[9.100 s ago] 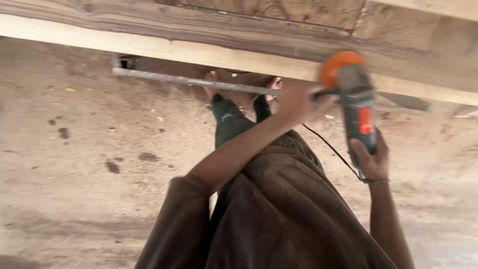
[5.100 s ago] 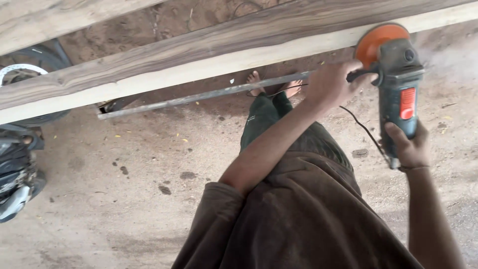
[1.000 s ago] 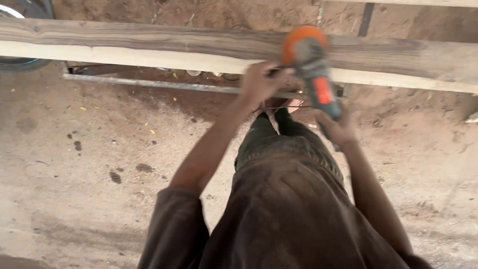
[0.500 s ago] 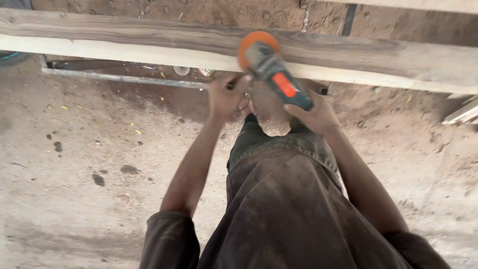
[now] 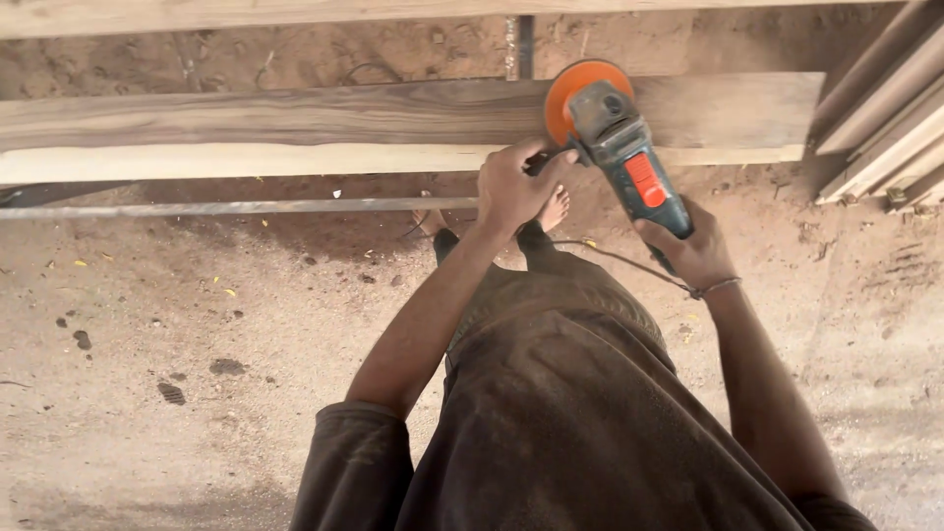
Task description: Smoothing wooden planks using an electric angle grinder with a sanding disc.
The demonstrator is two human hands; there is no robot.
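Sanding is the step in hand, by my reading — the angle grinder (image 5: 619, 147) sits with its orange disc (image 5: 573, 87) against the dark-grained face of the long plank (image 5: 295, 123), which runs from 9 o'clock across to about 2 o'clock. The left hand (image 5: 513, 187) is clenched round the grinder's side handle, just at 7 o'clock of the disc; the right hand (image 5: 693, 251) is wrapped round the rear of the tool body, a thin band at the wrist. A next pass would, I judge, call for even pressure from both hands and a steady sideways sweep along the grain, with the cord (image 5: 615, 258) kept behind the tool.

Much is hard to read. Whether the disc is spinning cannot be told. The side handle is buried in the left fist. The plank's supports are out of sight apart from a metal bar (image 5: 236, 207) beneath it, and the person's bare feet (image 5: 556, 208) show only in part. Stacked boards (image 5: 880, 128) at 2 o'clock are cut off by the edge.
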